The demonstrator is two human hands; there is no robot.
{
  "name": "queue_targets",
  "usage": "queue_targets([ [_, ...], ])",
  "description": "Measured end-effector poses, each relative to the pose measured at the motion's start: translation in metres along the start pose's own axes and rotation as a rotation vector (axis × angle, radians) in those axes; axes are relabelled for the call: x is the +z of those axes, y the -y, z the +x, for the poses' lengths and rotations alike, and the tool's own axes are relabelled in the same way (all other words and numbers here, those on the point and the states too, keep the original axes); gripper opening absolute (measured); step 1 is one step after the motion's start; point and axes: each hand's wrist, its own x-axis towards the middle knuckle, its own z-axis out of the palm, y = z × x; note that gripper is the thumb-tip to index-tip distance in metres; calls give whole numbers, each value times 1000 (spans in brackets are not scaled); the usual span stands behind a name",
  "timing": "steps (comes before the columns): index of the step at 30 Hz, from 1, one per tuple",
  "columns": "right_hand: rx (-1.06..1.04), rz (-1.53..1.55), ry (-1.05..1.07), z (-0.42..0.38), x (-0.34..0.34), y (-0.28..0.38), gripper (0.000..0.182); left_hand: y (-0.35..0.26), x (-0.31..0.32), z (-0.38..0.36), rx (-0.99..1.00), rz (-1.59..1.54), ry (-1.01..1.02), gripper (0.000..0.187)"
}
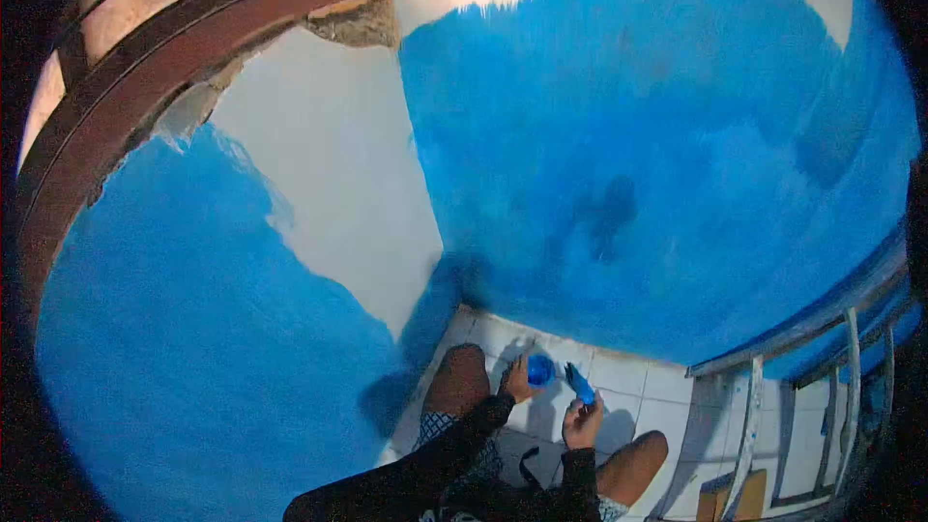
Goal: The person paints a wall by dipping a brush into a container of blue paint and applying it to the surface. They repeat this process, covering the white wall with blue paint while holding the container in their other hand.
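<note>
Low over the tiled floor, my left hand (519, 380) is closed around a small cup of blue paint (540, 371). Just right of it, my right hand (583, 422) grips a paintbrush (579, 383) whose blue-coated end points up and slightly left, apart from the cup. Blue paint covers most of the right wall (638, 135) and the lower part of the left wall (213, 329). A bare whitish patch (329, 145) shows on the left wall beside the corner. My fingertips are small and partly in shadow.
A wooden ladder (754, 406) leans or lies at the right, over white floor tiles (662, 384). A brown window frame (193, 68) with rough, broken plaster along its edge is at upper left. A tan block (732, 497) sits by the ladder. My bent knees flank both hands.
</note>
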Motion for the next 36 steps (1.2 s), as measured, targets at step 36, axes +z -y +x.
queue_targets([
  [36, -630, -825, 579, -353, 645, 548, 21, -731, -628, 16, 290, -555, -299, 134],
])
